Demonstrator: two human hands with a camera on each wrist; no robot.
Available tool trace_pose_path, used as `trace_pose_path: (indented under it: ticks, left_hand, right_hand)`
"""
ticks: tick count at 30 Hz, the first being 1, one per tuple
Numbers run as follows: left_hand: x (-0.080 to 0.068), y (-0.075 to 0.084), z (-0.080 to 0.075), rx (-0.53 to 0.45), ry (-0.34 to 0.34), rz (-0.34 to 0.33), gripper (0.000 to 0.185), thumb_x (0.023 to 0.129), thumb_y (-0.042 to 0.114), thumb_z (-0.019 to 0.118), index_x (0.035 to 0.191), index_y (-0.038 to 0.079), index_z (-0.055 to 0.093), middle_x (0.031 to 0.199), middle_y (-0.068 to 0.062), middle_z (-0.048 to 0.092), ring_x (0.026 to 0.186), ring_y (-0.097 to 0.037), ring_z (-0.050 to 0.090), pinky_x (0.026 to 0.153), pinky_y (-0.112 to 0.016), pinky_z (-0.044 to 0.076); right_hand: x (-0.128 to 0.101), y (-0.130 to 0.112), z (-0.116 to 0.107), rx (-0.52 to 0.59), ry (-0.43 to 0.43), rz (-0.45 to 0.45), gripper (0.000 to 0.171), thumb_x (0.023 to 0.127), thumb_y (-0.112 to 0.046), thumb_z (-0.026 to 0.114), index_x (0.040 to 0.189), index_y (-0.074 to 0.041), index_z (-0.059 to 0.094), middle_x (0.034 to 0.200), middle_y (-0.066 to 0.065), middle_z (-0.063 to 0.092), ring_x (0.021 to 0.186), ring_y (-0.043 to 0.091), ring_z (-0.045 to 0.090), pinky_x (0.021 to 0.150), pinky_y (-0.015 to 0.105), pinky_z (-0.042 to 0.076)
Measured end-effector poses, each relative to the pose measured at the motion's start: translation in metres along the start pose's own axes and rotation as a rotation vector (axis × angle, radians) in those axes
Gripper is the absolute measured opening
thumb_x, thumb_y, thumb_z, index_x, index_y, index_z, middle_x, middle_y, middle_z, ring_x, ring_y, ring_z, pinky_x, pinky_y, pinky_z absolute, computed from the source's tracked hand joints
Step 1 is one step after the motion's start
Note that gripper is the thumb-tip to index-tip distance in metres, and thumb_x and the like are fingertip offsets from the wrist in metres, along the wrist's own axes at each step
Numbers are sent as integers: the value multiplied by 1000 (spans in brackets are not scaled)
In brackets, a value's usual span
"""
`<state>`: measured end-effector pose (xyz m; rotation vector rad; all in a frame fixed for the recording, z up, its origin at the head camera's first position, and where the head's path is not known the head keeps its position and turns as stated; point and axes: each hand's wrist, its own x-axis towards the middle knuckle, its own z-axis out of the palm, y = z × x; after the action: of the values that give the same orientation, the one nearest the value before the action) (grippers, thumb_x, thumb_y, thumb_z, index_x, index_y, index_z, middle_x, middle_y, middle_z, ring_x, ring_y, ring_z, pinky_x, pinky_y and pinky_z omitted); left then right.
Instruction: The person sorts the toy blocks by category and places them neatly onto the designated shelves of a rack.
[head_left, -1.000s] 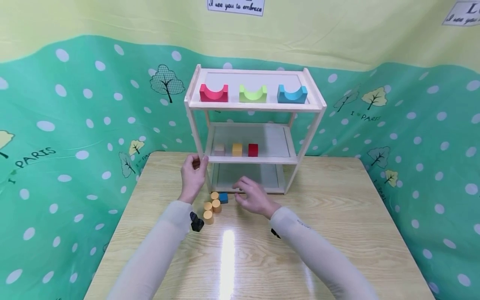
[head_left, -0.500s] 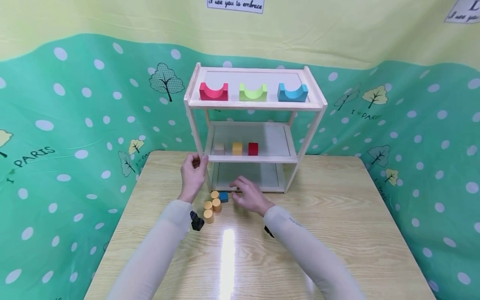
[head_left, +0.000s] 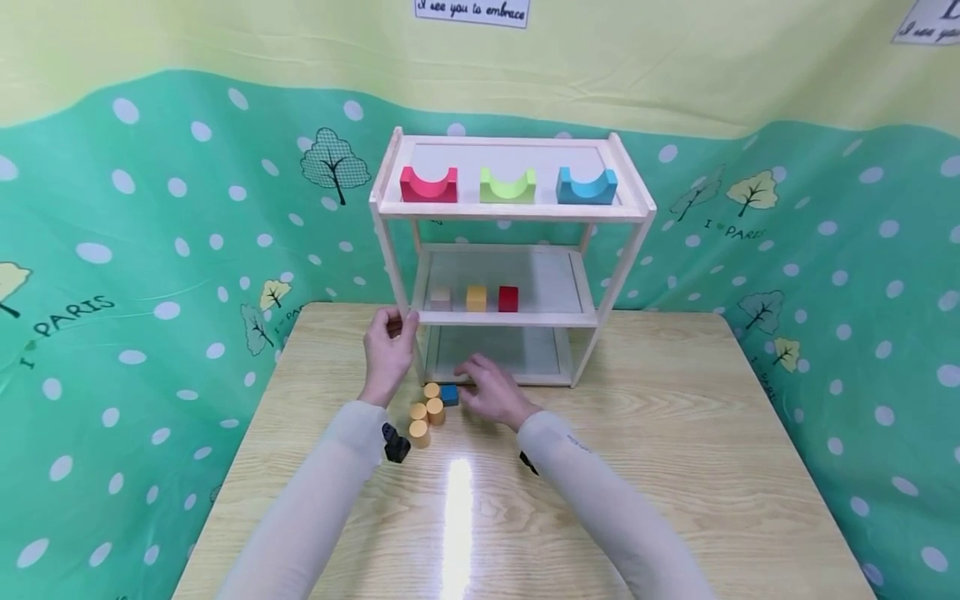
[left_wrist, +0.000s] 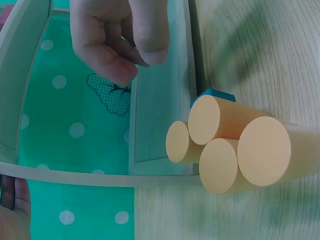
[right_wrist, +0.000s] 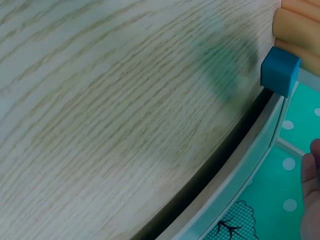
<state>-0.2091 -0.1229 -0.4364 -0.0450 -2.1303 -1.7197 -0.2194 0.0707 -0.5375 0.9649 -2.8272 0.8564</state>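
My left hand [head_left: 387, 354] grips the left post of a pale, upright, three-tier shelf [head_left: 517, 319]. A small blue block [head_left: 449, 396] sits flat before its bottom front edge, just beside the loosely bent fingers of my right hand [head_left: 492, 392].

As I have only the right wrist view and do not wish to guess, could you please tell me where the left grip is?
Observer: The left grip is at the left front post of the rack, level with the middle board.
Operator: Thank you. At the edge of my picture the cylinders are cut off. How many are there in all, please?
Observer: Four, standing in a close group to the left of the blue cube.
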Motion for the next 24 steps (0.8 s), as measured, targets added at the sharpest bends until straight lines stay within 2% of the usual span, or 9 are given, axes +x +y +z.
trace_pose_path:
  ticks: [5, 10, 15, 24]
  left_hand:
    - [0, 1, 0, -7, 1, -1, 24, 96, 12, 58, 104, -10, 56, 99, -25, 59, 91, -38, 56, 79, -33, 47]
    - [0, 1, 0, -5, 0, -3, 24, 96, 12, 58, 104, -10, 56, 99, -25, 59, 91, -37, 56, 79, -31, 48]
    - [0, 0, 0, -13, -2, 5, 24, 96, 11, 58, 104, -11, 56, 99, -26, 59, 91, -39, 56, 80, -36, 48]
    - [0, -1, 0, -27, 3, 10, 24, 96, 11, 58, 104, -12, 56, 99, -27, 58, 91, -41, 55, 83, -47, 47]
  right_hand:
    - [3, -1, 3, -10, -43, 17, 34, 86, -22, 67, 118, -12, 62, 112, -3, 55, 102, 13, 53, 91, 31, 47]
    - [5, -1, 7, -9, -80, 36, 35, 86, -22, 67, 119, -14, 62, 112, -4, 55, 102, 13, 54, 92, 31, 46]
    - [6, -1, 11, -28, -114, 50, 36, 85, -22, 68, 119, -16, 61, 114, -4, 54, 104, 13, 53, 94, 30, 45]
    - [10, -1, 23, -3, -126, 48, 38, 83, -18, 69, 120, -14, 61, 114, 0, 57, 104, 15, 54, 95, 30, 44]
